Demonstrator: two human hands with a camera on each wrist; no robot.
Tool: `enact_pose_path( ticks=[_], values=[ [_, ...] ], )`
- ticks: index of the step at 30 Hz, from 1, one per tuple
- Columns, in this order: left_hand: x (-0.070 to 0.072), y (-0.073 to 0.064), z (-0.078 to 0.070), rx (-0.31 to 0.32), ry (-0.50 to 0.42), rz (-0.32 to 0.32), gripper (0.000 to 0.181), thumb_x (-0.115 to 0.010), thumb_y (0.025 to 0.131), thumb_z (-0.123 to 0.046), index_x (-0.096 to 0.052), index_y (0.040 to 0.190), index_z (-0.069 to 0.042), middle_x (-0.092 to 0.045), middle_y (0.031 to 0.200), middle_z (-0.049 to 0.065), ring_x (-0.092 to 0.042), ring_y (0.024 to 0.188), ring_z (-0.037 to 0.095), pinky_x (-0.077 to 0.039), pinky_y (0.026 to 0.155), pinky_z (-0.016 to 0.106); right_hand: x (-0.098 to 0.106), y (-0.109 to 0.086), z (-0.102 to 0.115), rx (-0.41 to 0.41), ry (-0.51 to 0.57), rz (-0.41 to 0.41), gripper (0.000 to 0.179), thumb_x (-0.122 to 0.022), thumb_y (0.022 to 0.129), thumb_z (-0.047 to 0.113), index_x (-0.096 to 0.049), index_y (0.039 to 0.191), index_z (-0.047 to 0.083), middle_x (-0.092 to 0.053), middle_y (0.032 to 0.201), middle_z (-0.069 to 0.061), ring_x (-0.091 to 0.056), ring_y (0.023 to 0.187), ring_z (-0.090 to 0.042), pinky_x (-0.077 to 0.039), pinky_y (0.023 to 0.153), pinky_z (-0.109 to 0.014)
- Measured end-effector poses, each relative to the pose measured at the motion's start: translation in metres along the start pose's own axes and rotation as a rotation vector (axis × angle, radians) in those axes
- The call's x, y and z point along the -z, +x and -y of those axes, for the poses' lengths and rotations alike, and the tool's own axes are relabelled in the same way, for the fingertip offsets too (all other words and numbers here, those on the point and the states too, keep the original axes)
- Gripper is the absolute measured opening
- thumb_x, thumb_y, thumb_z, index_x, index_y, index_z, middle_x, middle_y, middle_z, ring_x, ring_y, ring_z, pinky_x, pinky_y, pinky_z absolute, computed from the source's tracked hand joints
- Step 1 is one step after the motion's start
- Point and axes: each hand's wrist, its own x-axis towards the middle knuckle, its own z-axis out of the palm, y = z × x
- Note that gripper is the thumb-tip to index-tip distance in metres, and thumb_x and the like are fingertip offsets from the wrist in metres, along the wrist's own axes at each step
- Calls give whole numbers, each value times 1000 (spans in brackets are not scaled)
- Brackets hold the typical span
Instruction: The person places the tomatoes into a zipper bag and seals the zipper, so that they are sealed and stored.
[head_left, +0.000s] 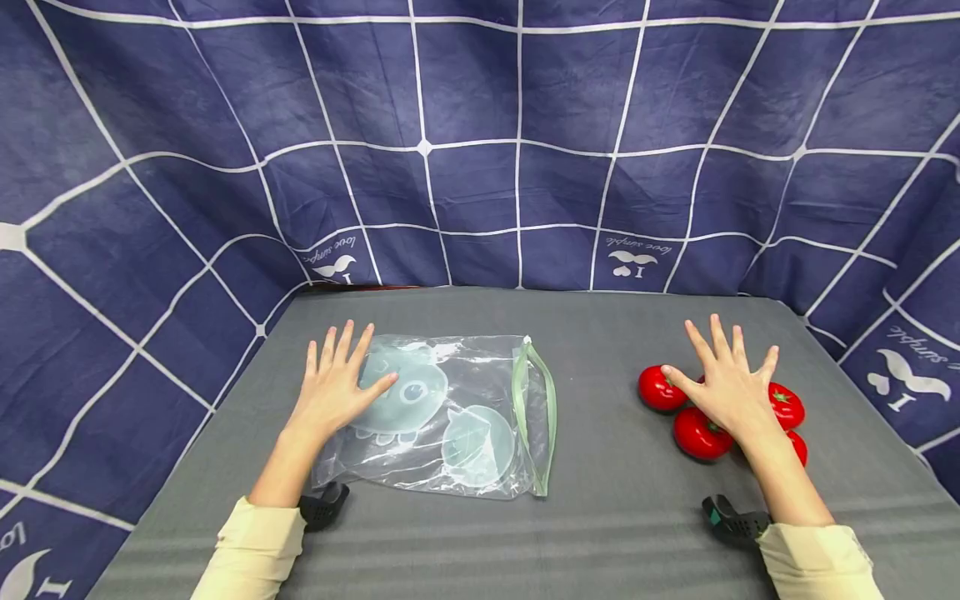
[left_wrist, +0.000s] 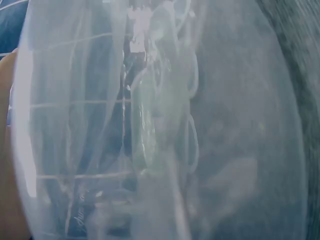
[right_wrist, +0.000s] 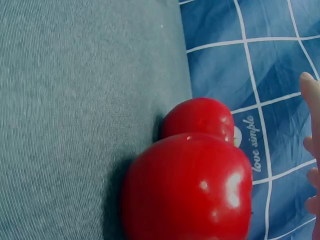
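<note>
A clear bag [head_left: 483,367] with pale green animal prints is laid flat on the left part of the grey desk [head_left: 600,517], its green-edged end directed to the right. In the head view, its left side is overlapped by the left hand [head_left: 334,396]; contact cannot be determined. At least four red tomatoes [head_left: 701,435] are grouped at the right, partly covered by the right hand [head_left: 729,393]. Each grip is spread wide, fingers extended. A blue gridded cloth [head_left: 562,196] is hung behind.
</note>
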Motion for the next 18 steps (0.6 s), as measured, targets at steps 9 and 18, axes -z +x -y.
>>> enact_pose_path(
  ticks=[9, 18],
  values=[
    [-1, 0, -16, 16, -120, -26, 83, -48, 81, -61, -14, 147, -23, -16, 150, 16, -23, 133, 41, -23, 105, 56, -3, -9, 14, 10, 46, -89, 79, -40, 86, 58, -15, 146, 13, -9, 149, -25, -8, 137, -44, 16, 99, -67],
    [-5, 0, -30, 52, -200, 5, 81, -46, 83, -61, -12, 147, -25, -17, 151, 13, -27, 132, 40, -38, 89, 62, -19, -17, 34, 38, 135, -205, 70, -47, 87, 47, -25, 144, 14, -20, 149, -19, -23, 134, -39, 8, 105, -64]
  ],
)
